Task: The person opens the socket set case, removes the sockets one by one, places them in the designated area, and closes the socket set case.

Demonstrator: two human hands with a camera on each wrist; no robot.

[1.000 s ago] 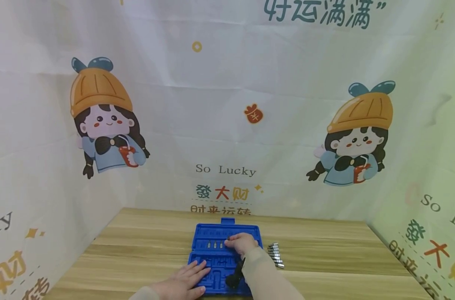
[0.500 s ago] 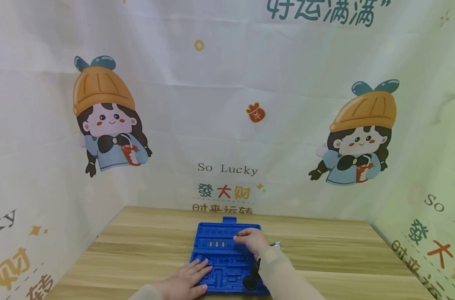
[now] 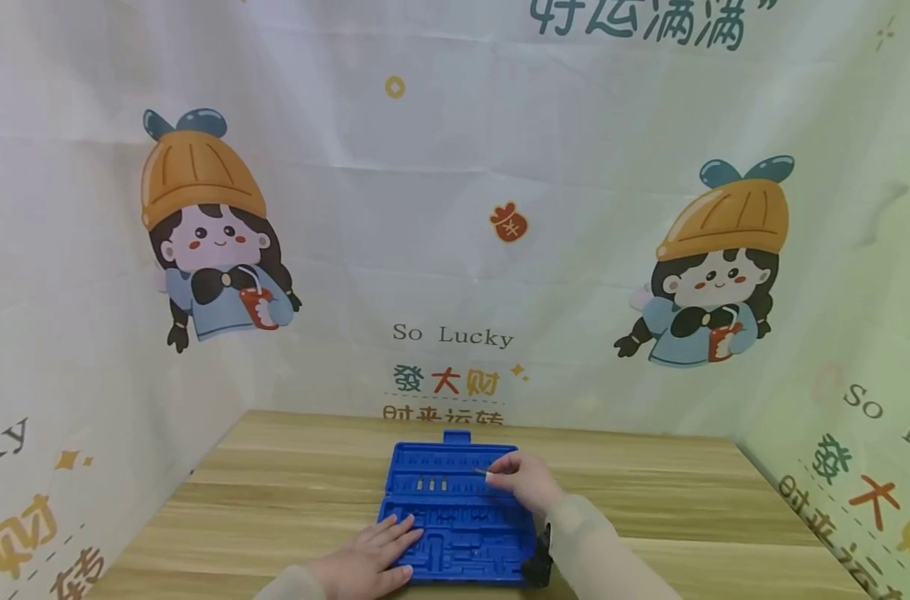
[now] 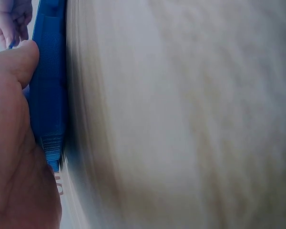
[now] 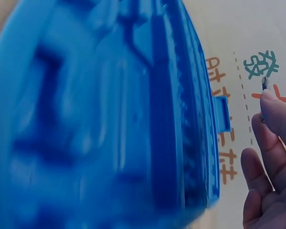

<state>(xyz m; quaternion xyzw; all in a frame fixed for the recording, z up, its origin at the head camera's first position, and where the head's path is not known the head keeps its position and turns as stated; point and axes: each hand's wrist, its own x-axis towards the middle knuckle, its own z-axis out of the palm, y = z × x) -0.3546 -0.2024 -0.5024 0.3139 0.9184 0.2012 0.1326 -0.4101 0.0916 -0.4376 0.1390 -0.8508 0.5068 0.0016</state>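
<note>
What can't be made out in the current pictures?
Head, right wrist: tip type of the bit in the right hand, too small.
Head: tips of stored bits, too small.
Head: edge of case beneath left hand, covered.
Left wrist: case interior, hidden by its wall.
Right wrist: recesses blurred, case cut off by left edge.

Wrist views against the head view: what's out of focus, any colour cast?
Left wrist: table smeared and soft, blue case edge clearer; right wrist: the case's near part blurred, right hand sharper; head: mostly crisp, backdrop tinted yellow-green toward the right, pinched bit too small for detail.
</note>
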